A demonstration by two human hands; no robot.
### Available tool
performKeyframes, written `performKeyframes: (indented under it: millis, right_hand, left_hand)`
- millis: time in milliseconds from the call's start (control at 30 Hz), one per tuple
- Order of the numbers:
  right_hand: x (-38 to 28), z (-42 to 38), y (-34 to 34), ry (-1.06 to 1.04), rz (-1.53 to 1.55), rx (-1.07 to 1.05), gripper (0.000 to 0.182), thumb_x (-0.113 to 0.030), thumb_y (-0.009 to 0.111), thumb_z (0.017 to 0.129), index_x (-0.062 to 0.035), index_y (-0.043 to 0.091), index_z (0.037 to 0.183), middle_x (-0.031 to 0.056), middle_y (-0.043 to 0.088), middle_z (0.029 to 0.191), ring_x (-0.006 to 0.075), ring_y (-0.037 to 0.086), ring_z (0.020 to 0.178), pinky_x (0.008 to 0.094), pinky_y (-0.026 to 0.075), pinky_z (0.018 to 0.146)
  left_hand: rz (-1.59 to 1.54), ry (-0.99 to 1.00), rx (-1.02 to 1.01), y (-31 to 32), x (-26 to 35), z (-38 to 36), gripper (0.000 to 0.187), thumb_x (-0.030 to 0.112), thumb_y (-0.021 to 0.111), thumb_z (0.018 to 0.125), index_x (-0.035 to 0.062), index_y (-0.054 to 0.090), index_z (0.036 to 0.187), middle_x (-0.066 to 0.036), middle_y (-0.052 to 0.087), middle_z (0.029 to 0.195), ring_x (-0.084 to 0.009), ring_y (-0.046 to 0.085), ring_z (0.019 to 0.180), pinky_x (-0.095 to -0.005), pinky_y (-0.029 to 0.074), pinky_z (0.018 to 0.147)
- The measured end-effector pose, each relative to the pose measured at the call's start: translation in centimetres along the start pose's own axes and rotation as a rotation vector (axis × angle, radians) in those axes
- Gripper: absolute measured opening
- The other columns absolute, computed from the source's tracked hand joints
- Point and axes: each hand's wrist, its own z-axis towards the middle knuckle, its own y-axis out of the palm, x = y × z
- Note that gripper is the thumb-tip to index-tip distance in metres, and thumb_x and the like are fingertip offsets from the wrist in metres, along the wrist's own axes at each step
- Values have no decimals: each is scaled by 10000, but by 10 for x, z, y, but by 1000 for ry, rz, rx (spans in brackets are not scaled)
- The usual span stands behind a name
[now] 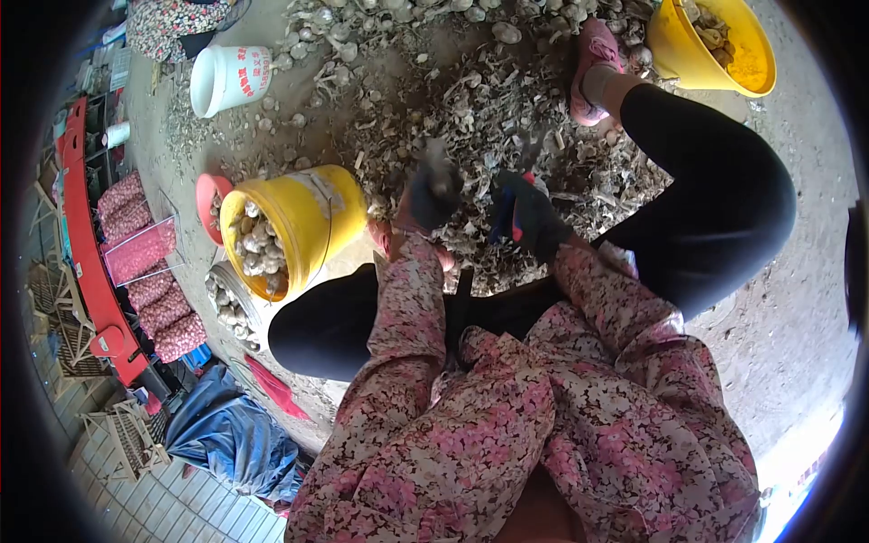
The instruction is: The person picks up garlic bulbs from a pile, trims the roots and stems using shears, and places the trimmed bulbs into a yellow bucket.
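My left hand [433,197], in a dark glove, is closed around a blurred greyish garlic bulb [440,163] above the litter. To its right, my right hand [536,220], also dark-gloved, has its fingers curled round something with red parts [517,226]; motion blur and the glove hide its kind. Below both hands lies a heap of dry garlic stalks and skins [493,258]. Whole garlic bulbs [339,50] lie further out on the ground. Beside my left forearm, a tilted yellow bucket [339,213] holds several garlic bulbs [261,244].
Another yellow bucket [665,45], partly filled, stands by my pink shoe [597,68]. A white bucket [231,81] lies tipped at upper left, near a person in patterned clothing [176,23]. A red container [210,204], filled pink mesh sacks [149,281] and a blue tarp [226,434] are left.
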Motion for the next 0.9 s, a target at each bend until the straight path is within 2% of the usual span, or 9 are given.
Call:
performKeyframes:
  millis: [67,167,367,433,667,733,767,867,900]
  right_hand:
    - [0,9,-7,-32,-63,45,341,-391,639,857,-62,558,890,54,567,694,208,567,543,366,475,492]
    - [-1,8,15,-94,5,242,303,-369,640,856,-79,552,872,30,546,688,182,552,568,341,450,492]
    - [-3,8,31,-183,-76,162,224,-311,638,878,-105,552,885,-1,526,708,136,521,576,297,446,514]
    - [1,11,33,-210,32,208,152,-252,629,884,-129,552,926,-35,517,709,94,510,538,253,401,463]
    - [-27,-4,51,-195,-58,330,197,-317,645,884,-142,555,879,-55,497,688,57,450,551,252,387,504]
    - [-35,-1,40,-152,-103,301,206,-236,664,872,-97,519,917,-19,521,656,84,487,535,264,391,452]
    - [-31,10,32,-281,-255,332,229,-229,668,868,-75,506,916,-4,509,640,95,465,529,281,383,453]
    - [-28,42,3,-866,-724,358,301,-246,669,860,-37,484,972,70,496,622,135,457,536,341,409,483]
    - [-43,33,10,-733,-812,360,334,-248,669,857,-35,491,1041,99,553,675,183,549,574,339,455,515]
  left_hand:
    - [183,-479,-1056,0,-72,33,333,256,606,844,37,604,1095,-141,655,990,-278,632,943,-316,494,835]
    - [992,-295,-962,8,-39,87,579,402,641,797,112,523,1284,-167,603,1200,-316,582,1091,-378,474,931]
    - [358,-76,-413,104,-32,205,506,295,653,784,156,547,1259,-142,588,1208,-283,590,1073,-413,459,935]
    - [-54,-302,-408,142,-1,230,604,316,713,726,125,530,1268,-179,558,1231,-298,568,1101,-429,457,922]
    - [519,-480,-178,252,-7,252,723,362,808,615,58,519,1204,-199,569,1118,-351,536,1086,-418,455,915]
    - [219,-86,-231,246,-48,248,665,287,824,627,42,523,1166,-159,595,1054,-298,578,997,-381,468,897]
    - [-477,-184,-314,237,-44,235,644,191,833,642,27,519,1180,-112,626,1059,-233,606,973,-344,477,890]
    - [-412,-79,-397,176,-56,213,627,12,749,727,14,475,1291,-89,618,1139,-183,596,1042,-361,490,914]
    - [-326,-74,-362,137,-6,187,682,87,813,672,31,488,1269,-104,603,1204,-186,588,1067,-330,448,942]
